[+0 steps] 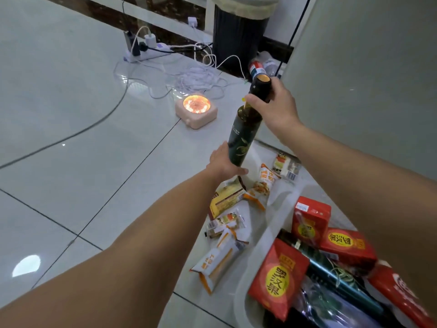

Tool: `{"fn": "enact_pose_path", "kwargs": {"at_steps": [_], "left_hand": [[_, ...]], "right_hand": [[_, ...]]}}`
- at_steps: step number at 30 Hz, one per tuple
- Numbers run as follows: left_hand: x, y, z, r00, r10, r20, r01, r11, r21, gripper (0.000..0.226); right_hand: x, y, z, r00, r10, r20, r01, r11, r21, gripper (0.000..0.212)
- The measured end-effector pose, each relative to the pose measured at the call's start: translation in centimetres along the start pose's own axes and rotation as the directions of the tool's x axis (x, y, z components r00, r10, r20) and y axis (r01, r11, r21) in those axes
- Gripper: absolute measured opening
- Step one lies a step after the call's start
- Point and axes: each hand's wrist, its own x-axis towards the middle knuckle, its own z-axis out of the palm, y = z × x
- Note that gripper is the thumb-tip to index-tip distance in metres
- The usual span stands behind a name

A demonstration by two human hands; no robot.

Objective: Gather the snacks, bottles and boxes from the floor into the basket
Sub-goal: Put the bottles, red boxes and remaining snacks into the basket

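Gripping the dark green bottle (246, 129) by its neck, your right hand (276, 107) has its fingers wrapped closed just under the gold cap, while your left hand (224, 162) cups the base, fingers curled around it. The bottle hangs above the floor tiles (94, 138), near upright, long axis tilted slightly, cap up and away from you. It is over the snack packets (236, 209), beyond the basket's (241, 301) far rim.

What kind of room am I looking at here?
Probably a home or small office, seen at floor level. Glossy pale floor tiles, a loaded power strip with tangled white charging cables, and a dark waste bin by the wall suggest an ordinary indoor living or working space, not a shop.
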Motion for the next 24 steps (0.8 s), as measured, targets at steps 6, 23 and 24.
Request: {"fn": "enact_pose_path", "kwargs": {"at_steps": [6,23,24], "left_hand": [[-2.4,-4.0,2.5,0.992,-0.101,0.077,0.056,0.895,0.442,0.087],[-6.3,-5.6,0.3,0.999,-0.026,0.027,0.002,0.756,0.654,0.041],[-6.9,-5.4,-0.9,0.999,-0.025,0.020,0.005,0.745,0.667,0.035]], "right_hand": [[0.3,0.3,0.2,1.000,-0.004,0.022,0.004,1.000,-0.025,0.036],[-3.8,1.9,1.1,0.994,0.109,-0.029,-0.108,0.994,0.012,0.067],[-4.6,2.1,0.7,0.988,0.130,-0.084,-0.126,0.991,0.052,0.066]]}}
